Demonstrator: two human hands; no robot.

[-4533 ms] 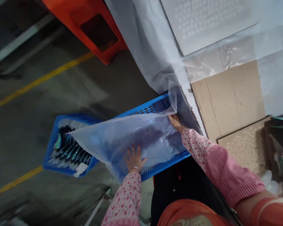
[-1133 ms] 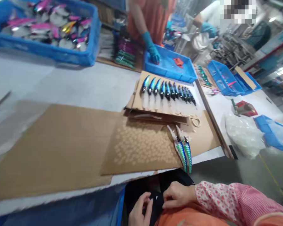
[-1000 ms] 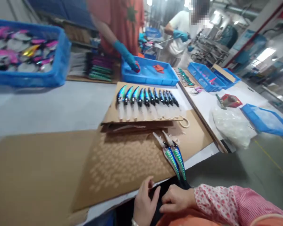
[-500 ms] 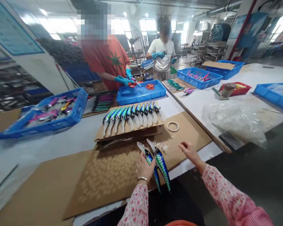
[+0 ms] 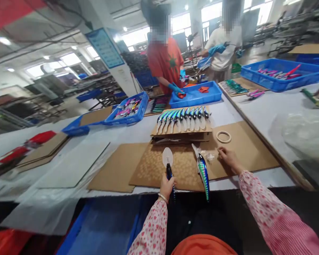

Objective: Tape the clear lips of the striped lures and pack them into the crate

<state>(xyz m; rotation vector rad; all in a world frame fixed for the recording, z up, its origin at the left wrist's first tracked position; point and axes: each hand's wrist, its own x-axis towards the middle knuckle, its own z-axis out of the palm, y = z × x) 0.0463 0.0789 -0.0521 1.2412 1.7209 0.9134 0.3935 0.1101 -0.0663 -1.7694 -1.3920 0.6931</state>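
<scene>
My left hand [image 5: 166,184] is closed around a dark blue fishing lure [image 5: 168,166] with a clear round lip, held upright above the cardboard sheet [image 5: 241,148]. A second blue-green striped lure [image 5: 203,173] lies on the cardboard, its tail over the table edge. My right hand [image 5: 227,158] rests on the cardboard to the right of that lure. Its fingers pinch at small clear scraps [image 5: 210,155]. A row of several similar lures [image 5: 183,118] lies on a cardboard stack further back.
A tape ring [image 5: 223,136] lies on the cardboard. Blue trays [image 5: 195,97] [image 5: 129,111] [image 5: 281,72] stand across the table. Two gloved people [image 5: 167,67] [image 5: 222,49] work at the far side. A crumpled clear bag [image 5: 305,136] sits right; a blue crate [image 5: 101,230] below the table edge.
My left hand has lifted one lure off the cardboard and holds it upright. My right hand has come down onto the cardboard by the scraps. The view has swung up and left.
</scene>
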